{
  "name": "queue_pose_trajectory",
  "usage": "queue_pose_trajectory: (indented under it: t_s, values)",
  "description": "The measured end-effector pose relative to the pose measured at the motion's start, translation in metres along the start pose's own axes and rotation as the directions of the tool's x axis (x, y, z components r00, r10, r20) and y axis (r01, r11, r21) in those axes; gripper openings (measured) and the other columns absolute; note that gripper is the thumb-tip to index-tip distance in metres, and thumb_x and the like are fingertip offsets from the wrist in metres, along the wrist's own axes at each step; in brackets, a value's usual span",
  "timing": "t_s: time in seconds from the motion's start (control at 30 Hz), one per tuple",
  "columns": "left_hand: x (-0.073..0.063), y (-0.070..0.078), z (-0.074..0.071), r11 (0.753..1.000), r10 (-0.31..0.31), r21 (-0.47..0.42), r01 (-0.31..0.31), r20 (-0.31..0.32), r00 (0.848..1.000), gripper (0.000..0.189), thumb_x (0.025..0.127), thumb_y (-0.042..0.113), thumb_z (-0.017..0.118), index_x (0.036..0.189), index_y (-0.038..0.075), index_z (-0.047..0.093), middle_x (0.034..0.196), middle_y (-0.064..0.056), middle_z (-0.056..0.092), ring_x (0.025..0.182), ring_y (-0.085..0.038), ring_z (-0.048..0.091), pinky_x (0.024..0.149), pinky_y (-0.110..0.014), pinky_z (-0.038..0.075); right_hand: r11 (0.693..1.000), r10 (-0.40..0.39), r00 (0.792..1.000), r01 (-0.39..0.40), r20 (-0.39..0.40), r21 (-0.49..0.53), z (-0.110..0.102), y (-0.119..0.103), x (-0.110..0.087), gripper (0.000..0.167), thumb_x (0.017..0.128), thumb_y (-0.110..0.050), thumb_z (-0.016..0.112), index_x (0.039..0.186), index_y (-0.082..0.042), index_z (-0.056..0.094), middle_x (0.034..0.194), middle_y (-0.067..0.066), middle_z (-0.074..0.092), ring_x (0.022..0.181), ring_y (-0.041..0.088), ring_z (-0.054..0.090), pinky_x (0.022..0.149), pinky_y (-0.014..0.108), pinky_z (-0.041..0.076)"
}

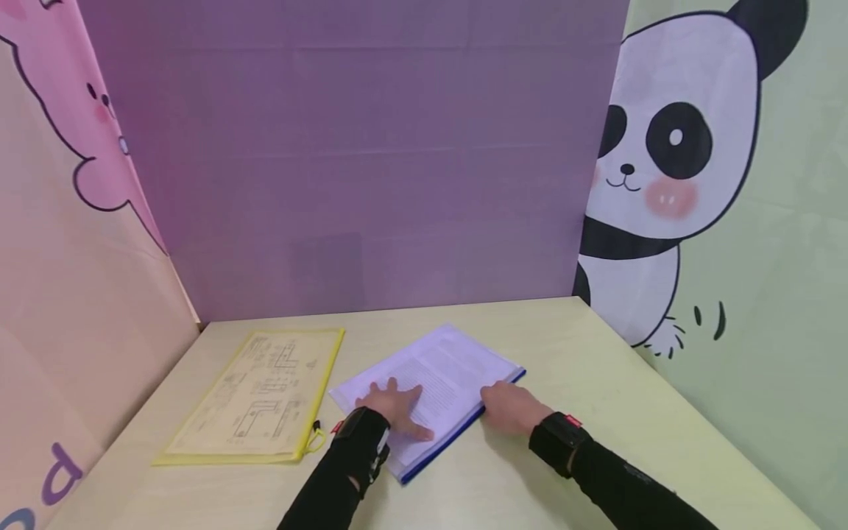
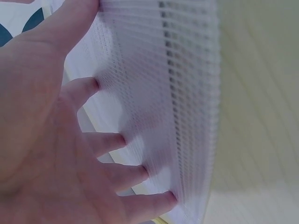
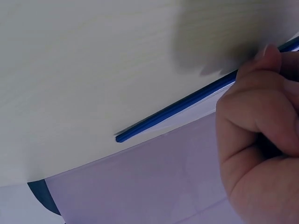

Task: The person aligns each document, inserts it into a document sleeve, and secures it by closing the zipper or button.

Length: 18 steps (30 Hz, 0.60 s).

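Observation:
A clear report cover (image 1: 457,361) with printed sheets inside lies slanted on the table. Along its right-hand edge runs a blue slide-on spine bar (image 1: 442,446). My left hand (image 1: 395,409), fingers spread, presses on the cover's left part; in the left wrist view its fingertips (image 2: 161,201) touch the clear sheet (image 2: 140,93). At the spine bar's upper half, my right hand (image 1: 514,407) pinches the bar between curled fingers and thumb. The right wrist view shows the bar (image 3: 177,108) reaching out past that hand, its far end free; part of the grip is hidden there.
A yellow-edged zip document pouch (image 1: 255,394) holding a sheet of line drawings lies on the left of the pale table (image 1: 596,442), its zip pull loop (image 1: 316,440) toward the cover. A purple panel (image 1: 371,162) stands behind; printed side walls flank the table.

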<state>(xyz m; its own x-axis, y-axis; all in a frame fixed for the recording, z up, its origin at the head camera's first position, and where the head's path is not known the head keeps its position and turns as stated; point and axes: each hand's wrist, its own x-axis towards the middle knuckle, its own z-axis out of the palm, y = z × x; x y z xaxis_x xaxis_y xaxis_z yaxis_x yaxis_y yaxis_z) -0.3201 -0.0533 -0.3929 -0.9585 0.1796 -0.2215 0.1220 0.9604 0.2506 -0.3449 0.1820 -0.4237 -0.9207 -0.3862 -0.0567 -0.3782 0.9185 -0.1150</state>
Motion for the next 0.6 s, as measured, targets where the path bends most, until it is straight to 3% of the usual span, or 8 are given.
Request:
queue_pose_trajectory:
  t_s: [0.2, 0.27, 0.33, 0.6]
  values:
    - [0.002, 0.000, 0.001, 1.000, -0.010, 0.007, 0.010, 0.002, 1.000, 0.089, 0.077, 0.060, 0.082, 0.152, 0.025, 0.049, 0.158, -0.024, 0.035, 0.142, -0.055, 0.030, 0.105, -0.075, 0.032, 0.999, -0.031, 0.999, 0.030, -0.016, -0.025, 0.002, -0.007, -0.004, 0.011, 0.093, -0.011, 0.070, 0.093, -0.003, 0.063, 0.081, 0.005, 0.058, 0.074, 0.020, 0.052, 0.073, 0.040, 0.050]
    - [0.011, -0.004, 0.008, 1.000, -0.013, 0.013, 0.013, -0.002, 1.000, 0.091, 0.075, 0.063, 0.081, 0.152, 0.027, 0.049, 0.158, -0.024, 0.035, 0.142, -0.055, 0.030, 0.104, -0.075, 0.032, 0.999, -0.035, 0.999, 0.034, -0.027, -0.037, 0.003, -0.008, -0.005, 0.010, 0.093, -0.011, 0.069, 0.092, -0.003, 0.063, 0.080, 0.005, 0.058, 0.073, 0.019, 0.052, 0.073, 0.040, 0.051]
    - [0.011, -0.003, 0.008, 1.000, -0.016, 0.014, 0.016, 0.003, 1.000, 0.091, 0.075, 0.063, 0.081, 0.153, 0.027, 0.048, 0.159, -0.023, 0.035, 0.143, -0.055, 0.029, 0.105, -0.075, 0.032, 0.999, -0.033, 0.999, 0.032, -0.030, -0.043, 0.004, -0.007, -0.004, 0.010, 0.093, -0.011, 0.069, 0.092, -0.003, 0.063, 0.080, 0.005, 0.058, 0.073, 0.019, 0.052, 0.073, 0.040, 0.051]
    - [0.000, 0.002, -0.001, 1.000, -0.014, 0.007, 0.014, 0.013, 1.000, 0.089, 0.078, 0.060, 0.081, 0.153, 0.025, 0.048, 0.160, -0.024, 0.033, 0.144, -0.055, 0.028, 0.106, -0.074, 0.031, 0.998, -0.039, 0.999, 0.037, -0.037, -0.055, 0.004, -0.006, -0.003, 0.011, 0.093, -0.013, 0.069, 0.094, -0.003, 0.064, 0.081, 0.005, 0.059, 0.073, 0.019, 0.052, 0.073, 0.040, 0.051]
